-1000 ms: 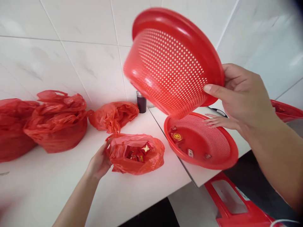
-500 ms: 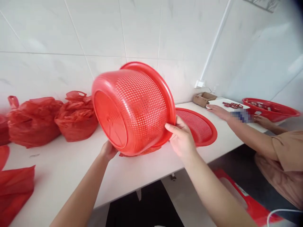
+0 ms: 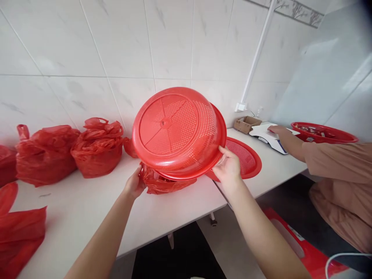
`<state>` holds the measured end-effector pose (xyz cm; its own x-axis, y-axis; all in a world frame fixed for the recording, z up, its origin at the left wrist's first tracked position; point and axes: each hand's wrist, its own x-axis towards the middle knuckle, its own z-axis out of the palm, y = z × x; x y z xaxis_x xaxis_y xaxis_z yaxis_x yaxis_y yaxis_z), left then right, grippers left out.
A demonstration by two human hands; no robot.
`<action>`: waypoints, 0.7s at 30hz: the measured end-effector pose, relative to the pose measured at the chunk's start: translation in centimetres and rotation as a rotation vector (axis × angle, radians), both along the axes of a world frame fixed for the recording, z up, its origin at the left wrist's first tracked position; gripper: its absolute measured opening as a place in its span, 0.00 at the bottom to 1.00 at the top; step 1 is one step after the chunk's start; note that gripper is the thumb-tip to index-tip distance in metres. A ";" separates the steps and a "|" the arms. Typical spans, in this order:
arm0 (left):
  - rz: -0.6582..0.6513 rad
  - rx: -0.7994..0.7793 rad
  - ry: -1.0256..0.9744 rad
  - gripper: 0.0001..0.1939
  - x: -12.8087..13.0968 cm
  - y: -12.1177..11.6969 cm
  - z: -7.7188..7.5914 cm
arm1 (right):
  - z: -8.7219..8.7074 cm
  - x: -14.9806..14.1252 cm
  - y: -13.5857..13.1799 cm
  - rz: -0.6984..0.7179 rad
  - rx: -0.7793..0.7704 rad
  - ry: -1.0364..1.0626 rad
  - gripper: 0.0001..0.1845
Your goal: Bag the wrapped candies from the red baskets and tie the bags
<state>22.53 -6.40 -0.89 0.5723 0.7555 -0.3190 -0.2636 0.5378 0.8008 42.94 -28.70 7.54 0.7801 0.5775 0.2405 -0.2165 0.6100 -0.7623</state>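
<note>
A red perforated plastic basket [image 3: 165, 124] is tipped far over above the white table, its round base facing me. My right hand [image 3: 228, 166] is closed on the basket's rim at the right. Under the lowered rim lies an opened red plastic bag [image 3: 168, 188], mostly covered by the basket; something dark shows at its mouth, too hidden to name. My left hand [image 3: 135, 184] is closed on the left edge of that bag, just below the basket. A second red basket [image 3: 244, 157], wide and perforated, stands behind my right hand.
Several filled red plastic bags [image 3: 46, 159] line the wall at the left, and a flat red bag [image 3: 23, 236] lies nearer me. To the right are a cardboard box [image 3: 246, 124], a white scale [image 3: 269, 137], a red basin [image 3: 343, 133] of small packets, and a co-worker's arm [image 3: 290, 143].
The basket has tipped further, its base rising and turning toward me. My left hand has come off its underside onto the bag. The co-worker's hand has shifted, and the scale shows more.
</note>
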 end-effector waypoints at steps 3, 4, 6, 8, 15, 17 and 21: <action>0.020 0.003 -0.005 0.09 0.0 -0.2 0.3 | 2.5 2.6 -1.6 -0.107 0.063 -0.131 0.11; 0.025 0.008 -0.009 0.09 -0.1 -0.2 0.4 | 3.7 3.7 -2.4 -0.154 0.109 -0.197 0.10; 0.032 0.019 -0.021 0.10 -0.5 -0.1 0.9 | 6.3 6.1 -4.2 -0.242 0.176 -0.373 0.09; 0.039 0.034 -0.044 0.13 -1.2 0.1 1.6 | 8.8 8.3 -6.0 -0.345 0.189 -0.576 0.10; 0.214 0.150 -0.111 0.20 -2.8 0.5 4.4 | 9.5 15.7 -8.0 -0.851 -0.581 -1.329 0.13; 0.197 0.205 -0.053 0.18 -2.2 -0.2 4.9 | 7.6 18.5 -7.3 -0.894 -0.784 -1.551 0.12; 0.133 0.240 0.018 0.17 -0.7 -1.4 5.3 | 3.8 23.7 -5.8 -0.845 -1.172 -1.755 0.14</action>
<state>21.81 -7.83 4.37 0.4585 0.8790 -0.1311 -0.3041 0.2938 0.9062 66.69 -34.50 11.37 0.3134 0.6918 0.6505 0.8266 -0.5359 0.1717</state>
